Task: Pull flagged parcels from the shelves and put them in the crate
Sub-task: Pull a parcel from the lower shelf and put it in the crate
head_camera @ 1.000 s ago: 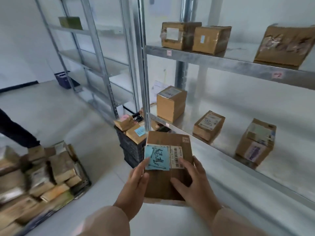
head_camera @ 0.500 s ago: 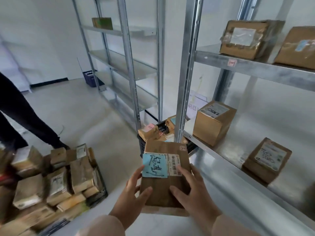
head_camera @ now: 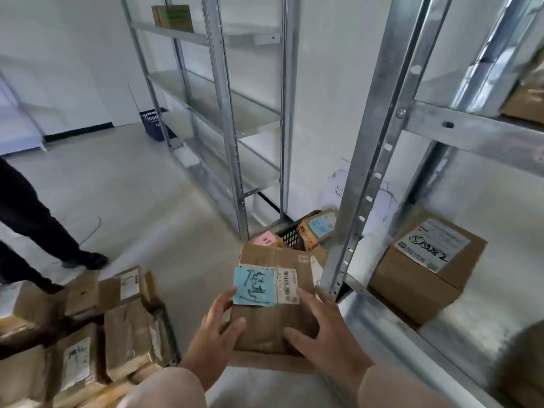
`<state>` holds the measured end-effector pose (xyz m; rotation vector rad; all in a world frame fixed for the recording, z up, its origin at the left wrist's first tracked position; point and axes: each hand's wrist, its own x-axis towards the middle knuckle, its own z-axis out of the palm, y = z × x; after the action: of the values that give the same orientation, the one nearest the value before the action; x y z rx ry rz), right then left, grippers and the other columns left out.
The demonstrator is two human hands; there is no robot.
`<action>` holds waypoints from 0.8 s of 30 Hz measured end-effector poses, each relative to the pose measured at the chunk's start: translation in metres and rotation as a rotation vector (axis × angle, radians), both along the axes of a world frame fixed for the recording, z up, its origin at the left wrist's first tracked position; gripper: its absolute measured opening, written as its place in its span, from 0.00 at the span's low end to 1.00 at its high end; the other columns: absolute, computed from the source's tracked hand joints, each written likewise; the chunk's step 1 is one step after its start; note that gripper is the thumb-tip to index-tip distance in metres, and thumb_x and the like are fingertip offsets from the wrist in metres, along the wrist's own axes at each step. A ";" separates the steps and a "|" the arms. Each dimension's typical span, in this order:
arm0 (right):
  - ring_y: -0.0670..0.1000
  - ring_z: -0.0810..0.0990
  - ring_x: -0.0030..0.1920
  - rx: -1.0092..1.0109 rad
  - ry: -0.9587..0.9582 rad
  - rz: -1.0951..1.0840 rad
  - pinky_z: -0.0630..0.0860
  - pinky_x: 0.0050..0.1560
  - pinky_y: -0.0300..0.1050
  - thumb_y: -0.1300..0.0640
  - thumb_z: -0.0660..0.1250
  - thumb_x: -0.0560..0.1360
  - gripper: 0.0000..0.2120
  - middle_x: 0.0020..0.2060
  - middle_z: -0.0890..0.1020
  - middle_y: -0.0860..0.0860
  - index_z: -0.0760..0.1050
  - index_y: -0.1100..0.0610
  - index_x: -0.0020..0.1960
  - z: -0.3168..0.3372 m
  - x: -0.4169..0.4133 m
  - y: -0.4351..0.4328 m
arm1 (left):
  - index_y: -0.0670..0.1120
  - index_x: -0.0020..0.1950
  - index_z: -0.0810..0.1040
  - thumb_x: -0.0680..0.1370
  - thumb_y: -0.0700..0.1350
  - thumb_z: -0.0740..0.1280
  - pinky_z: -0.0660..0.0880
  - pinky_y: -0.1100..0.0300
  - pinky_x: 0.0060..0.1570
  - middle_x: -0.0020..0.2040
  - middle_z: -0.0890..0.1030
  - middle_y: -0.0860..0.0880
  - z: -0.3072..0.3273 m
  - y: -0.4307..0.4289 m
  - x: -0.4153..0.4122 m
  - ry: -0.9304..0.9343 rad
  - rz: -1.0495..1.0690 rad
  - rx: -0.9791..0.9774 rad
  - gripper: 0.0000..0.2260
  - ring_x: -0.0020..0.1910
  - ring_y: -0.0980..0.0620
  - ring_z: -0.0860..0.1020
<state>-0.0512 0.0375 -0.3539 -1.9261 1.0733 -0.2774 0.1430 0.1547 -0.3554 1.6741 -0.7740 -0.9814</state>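
Since half a second ago: the view has swung left and moved in. The grey metal rack upright (head_camera: 368, 160) now fills the right centre, and the upper-shelf boxes are almost out of frame. The grip is unchanged.

The flat brown cardboard parcel (head_camera: 273, 325) is held in the air at frame centre, in front of the upright and on the near side of the crate. A light-blue handwritten note (head_camera: 254, 285) and a white barcode label (head_camera: 287, 285) are stuck on its top face.

The left hand (head_camera: 217, 334) has its thumb on the top face and its index finger along the left edge, touching the note's corner. Can't tell where its other fingers are.

The right hand (head_camera: 323, 334) has its fingers spread across the right side of the parcel and its thumb on the top face.

The other person's dark-trousered legs (head_camera: 38, 225) have moved further left and back.

Containers:
- The black plastic slatted crate (head_camera: 290, 235) sits on the floor between the two racks, partly hidden by the held parcel. Inside are a brown parcel with a pink note (head_camera: 265, 240) and a brown parcel with a blue note (head_camera: 319, 226), the latter tilted.
- The dark floor basket (head_camera: 172, 346) at lower left is packed with brown parcels with white labels (head_camera: 103, 334), stacked above its rim.
- The dark-blue basket (head_camera: 153, 125) stands by the far rack. Its contents are not visible.
- On the near rack's lower shelf is a brown cube box with a white printed label (head_camera: 426, 269).
- On the far rack's top shelf is a brown box with a green label (head_camera: 172, 14).
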 end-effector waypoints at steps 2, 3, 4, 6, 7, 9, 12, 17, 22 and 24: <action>0.43 0.46 0.75 -0.013 0.013 -0.007 0.49 0.74 0.45 0.32 0.67 0.68 0.38 0.75 0.45 0.36 0.53 0.32 0.73 -0.006 0.011 -0.015 | 0.63 0.65 0.65 0.81 0.41 0.61 0.80 0.55 0.53 0.63 0.72 0.53 -0.008 -0.021 0.015 0.021 -0.001 0.003 0.19 0.57 0.49 0.79; 0.41 0.48 0.74 -0.021 0.017 -0.019 0.49 0.72 0.42 0.33 0.67 0.69 0.38 0.75 0.47 0.36 0.53 0.34 0.73 -0.008 0.016 -0.022 | 0.62 0.65 0.66 0.81 0.40 0.61 0.80 0.57 0.52 0.62 0.73 0.53 -0.013 -0.033 0.022 0.027 -0.008 0.009 0.19 0.56 0.50 0.79; 0.39 0.50 0.72 -0.020 0.022 -0.041 0.50 0.71 0.39 0.33 0.67 0.69 0.38 0.75 0.48 0.36 0.54 0.35 0.74 -0.011 0.022 -0.030 | 0.61 0.65 0.66 0.81 0.39 0.61 0.80 0.60 0.48 0.60 0.73 0.55 -0.018 -0.046 0.030 0.030 -0.023 0.019 0.19 0.55 0.51 0.79; 0.39 0.53 0.71 0.020 0.033 -0.101 0.54 0.73 0.40 0.34 0.68 0.69 0.39 0.75 0.52 0.38 0.55 0.38 0.75 -0.018 0.035 -0.045 | 0.61 0.65 0.66 0.81 0.39 0.62 0.79 0.65 0.42 0.58 0.73 0.59 -0.032 -0.075 0.049 0.046 -0.060 0.039 0.20 0.52 0.54 0.79; 0.41 0.53 0.73 0.045 0.047 -0.128 0.56 0.74 0.43 0.34 0.68 0.70 0.39 0.75 0.52 0.38 0.55 0.38 0.75 -0.021 0.042 -0.051 | 0.61 0.65 0.67 0.81 0.38 0.62 0.79 0.66 0.41 0.57 0.73 0.60 -0.038 -0.089 0.060 0.056 -0.079 0.048 0.20 0.51 0.54 0.80; 0.45 0.53 0.75 0.077 0.090 -0.180 0.55 0.75 0.46 0.35 0.67 0.71 0.38 0.76 0.52 0.40 0.55 0.38 0.75 -0.028 0.057 -0.060 | 0.61 0.63 0.68 0.80 0.36 0.63 0.78 0.66 0.39 0.57 0.74 0.60 -0.051 -0.117 0.084 0.057 -0.131 0.066 0.21 0.49 0.54 0.80; 0.45 0.54 0.75 0.099 0.124 -0.312 0.54 0.74 0.44 0.40 0.69 0.72 0.35 0.76 0.54 0.42 0.57 0.39 0.75 -0.042 0.079 -0.069 | 0.65 0.61 0.69 0.79 0.35 0.64 0.80 0.52 0.52 0.63 0.75 0.51 -0.076 -0.160 0.120 0.033 -0.278 0.101 0.24 0.56 0.49 0.79; 0.40 0.55 0.74 0.177 0.153 -0.486 0.62 0.72 0.45 0.41 0.69 0.73 0.32 0.75 0.57 0.40 0.59 0.38 0.72 -0.066 0.097 -0.069 | 0.75 0.62 0.67 0.74 0.49 0.67 0.74 0.47 0.63 0.70 0.69 0.50 -0.115 -0.231 0.151 -0.086 -0.487 0.138 0.25 0.65 0.49 0.74; 0.39 0.57 0.72 0.215 0.229 -0.706 0.64 0.71 0.45 0.42 0.69 0.73 0.29 0.74 0.56 0.36 0.60 0.34 0.69 -0.078 0.102 -0.056 | 0.75 0.66 0.61 0.73 0.54 0.63 0.66 0.48 0.70 0.69 0.63 0.55 -0.156 -0.283 0.152 -0.193 -0.678 0.153 0.26 0.66 0.54 0.67; 0.41 0.57 0.73 0.199 0.261 -0.778 0.62 0.72 0.46 0.44 0.70 0.73 0.31 0.74 0.56 0.37 0.60 0.38 0.71 -0.080 0.101 -0.051 | 0.76 0.67 0.57 0.77 0.53 0.63 0.64 0.50 0.70 0.69 0.61 0.58 -0.167 -0.298 0.146 -0.208 -0.759 0.154 0.26 0.66 0.55 0.66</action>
<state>0.0503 -0.0130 -0.4340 -1.3172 1.9257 -0.3307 0.2886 -0.1430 -0.5228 1.6480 -1.5733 -1.4148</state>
